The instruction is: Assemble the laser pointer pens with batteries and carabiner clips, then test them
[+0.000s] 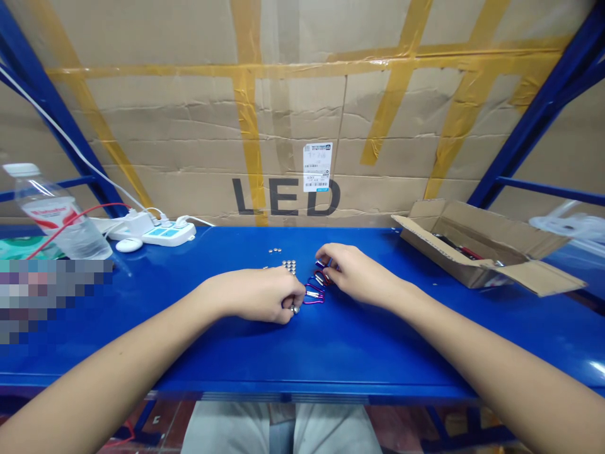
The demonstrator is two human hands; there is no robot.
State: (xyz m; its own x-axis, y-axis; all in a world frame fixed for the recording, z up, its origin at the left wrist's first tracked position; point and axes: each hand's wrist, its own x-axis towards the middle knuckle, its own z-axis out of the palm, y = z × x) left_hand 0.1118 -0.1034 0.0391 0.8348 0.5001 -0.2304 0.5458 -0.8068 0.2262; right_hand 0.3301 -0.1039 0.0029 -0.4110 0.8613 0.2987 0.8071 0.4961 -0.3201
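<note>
My left hand [265,295] is closed just above the blue tabletop. At its fingertips are small silvery round pieces [295,309], which look like button cells. More such silvery discs [288,265] stand grouped in rows behind that hand, with a few loose discs [275,250] farther back. A short column of coloured carabiners lies between my hands, a purple carabiner [314,302] nearest me and a blue carabiner [312,281] behind it. My right hand [354,271] curls its thumb and fingers around the far end of this column, on a carabiner [320,264] partly hidden by the fingers.
An opened cardboard box [454,252] holding dark and red items stands at the right. On the left are a water bottle [61,214], a white power strip [169,232] with cables and a round white object [129,244]. A large taped cardboard sheet [189,139] rises behind the table [368,353].
</note>
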